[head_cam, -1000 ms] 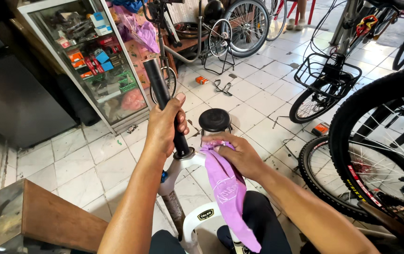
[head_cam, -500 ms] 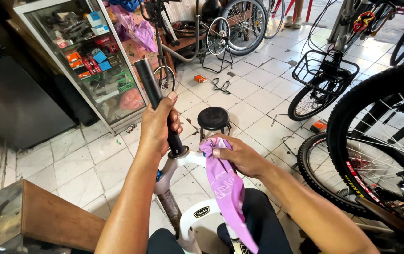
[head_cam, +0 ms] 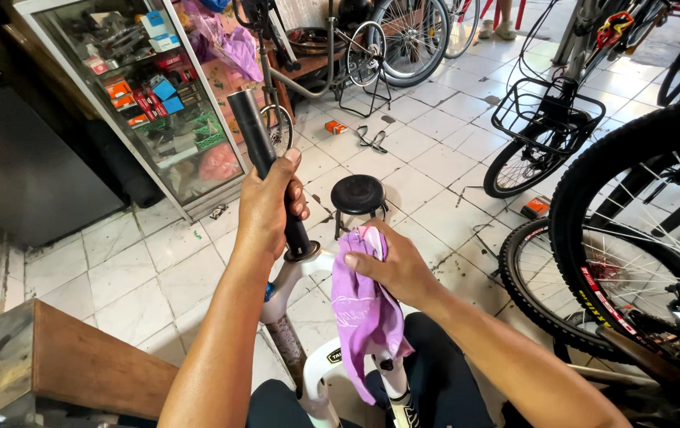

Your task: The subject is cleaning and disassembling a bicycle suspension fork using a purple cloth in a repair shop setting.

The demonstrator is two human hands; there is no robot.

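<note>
Bicycle fork [head_cam: 292,273], white with a black steerer tube [head_cam: 265,162], is held upright-tilted at the centre of the frame, over the person's lap. The steerer tube rises toward the upper left, and the white crown sits just below the left hand [head_cam: 265,208]. That hand's grip is wrapped tightly around the black tube, fingers curled over its right side. One fork leg, rusty brown in its lower part, runs down toward the bottom centre of the frame.

A purple cloth [head_cam: 362,313] is pressed against the fork crown by the right hand [head_cam: 395,265], whose grip is closed on the cloth's upper end; the rest of the cloth hangs down over the second fork leg toward the dark trousers at the bottom of the frame.

Just behind the hands, a small round black stool [head_cam: 358,194] stands on the pale tiled floor [head_cam: 158,261]. At the upper left a glass display cabinet [head_cam: 158,95] filled with coloured boxes is seen. A wooden table [head_cam: 78,368] corner lies at the lower left. On the right edge a large knobbly bicycle wheel [head_cam: 633,238] fills the frame, and a bicycle with a black wire basket [head_cam: 546,111] stands at the upper right. More bicycles are parked along the top.
</note>
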